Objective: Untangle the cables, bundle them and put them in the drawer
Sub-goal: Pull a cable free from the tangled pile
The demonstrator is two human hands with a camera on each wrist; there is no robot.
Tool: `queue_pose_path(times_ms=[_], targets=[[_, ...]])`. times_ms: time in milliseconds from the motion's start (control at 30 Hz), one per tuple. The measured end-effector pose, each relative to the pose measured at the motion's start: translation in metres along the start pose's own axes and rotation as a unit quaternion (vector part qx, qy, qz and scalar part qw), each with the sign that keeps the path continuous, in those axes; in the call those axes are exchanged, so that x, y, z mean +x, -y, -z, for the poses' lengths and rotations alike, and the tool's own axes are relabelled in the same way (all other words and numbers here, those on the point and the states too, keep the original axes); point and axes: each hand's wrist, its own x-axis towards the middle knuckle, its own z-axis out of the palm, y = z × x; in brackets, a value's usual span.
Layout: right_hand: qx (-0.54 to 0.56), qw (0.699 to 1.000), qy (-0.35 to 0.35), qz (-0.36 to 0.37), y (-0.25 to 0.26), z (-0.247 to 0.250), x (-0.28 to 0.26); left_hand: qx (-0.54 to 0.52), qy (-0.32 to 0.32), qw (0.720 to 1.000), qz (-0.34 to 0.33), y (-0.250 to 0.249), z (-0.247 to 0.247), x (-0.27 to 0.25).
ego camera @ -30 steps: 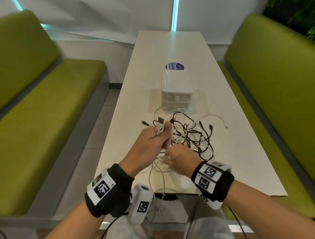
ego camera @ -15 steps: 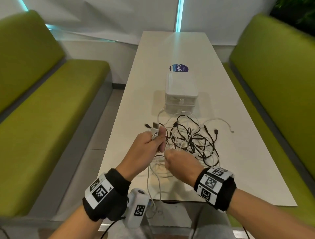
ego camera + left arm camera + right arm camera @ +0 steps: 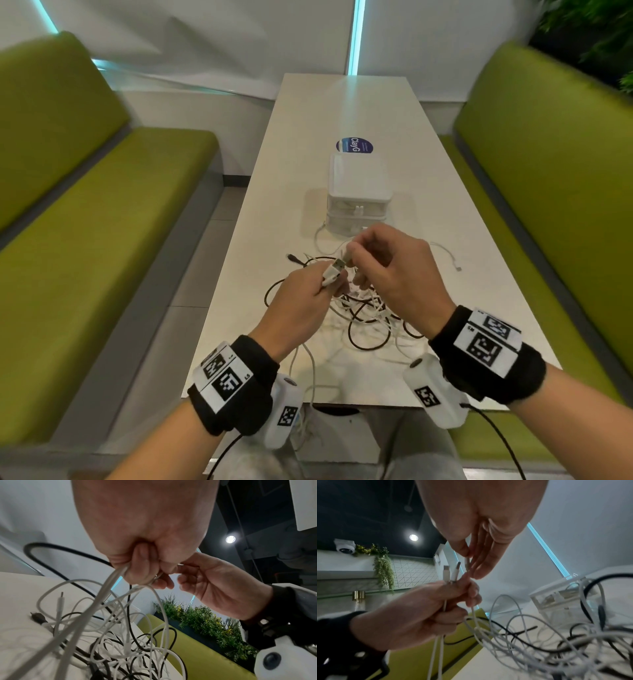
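A tangle of white and black cables (image 3: 363, 315) (image 3: 120, 649) (image 3: 556, 649) lies on the white table (image 3: 479, 291) near its front edge. My left hand (image 3: 308, 294) (image 3: 426, 609) grips several white cables, whose plugs (image 3: 334, 272) (image 3: 451, 572) stick up out of the fist above the pile. My right hand (image 3: 387, 270) (image 3: 214, 588) is raised beside it and pinches a small white cable end (image 3: 467, 563) between thumb and fingertips, next to those plugs. A white drawer box (image 3: 358, 195) (image 3: 565, 599) stands behind the pile, its drawers shut.
Green benches (image 3: 85, 222) (image 3: 548, 205) run along both sides of the table. A round blue sticker (image 3: 354, 146) lies behind the drawer box. Two white cables (image 3: 301, 370) hang over the table's front edge towards my lap. A loose white cable end (image 3: 457, 267) lies right of the pile.
My right hand rose from low beside the pile to the plugs and took a white cable end between its fingertips. My left hand stayed gripping its cables.
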Motion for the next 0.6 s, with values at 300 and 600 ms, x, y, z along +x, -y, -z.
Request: queue_pose_path(times_ms=[300, 600], targets=[[0.046, 0.999, 0.001, -0.008, -0.026, -0.007, -0.011, -0.010, 0.025, 1.000, -0.004, 0.000, -0.010, -0.001], [0.214, 0.964, 0.098, -0.121, -0.032, -0.018, -0.015, -0.066, -0.034, 0.997, 0.005, -0.001, -0.008, -0.002]])
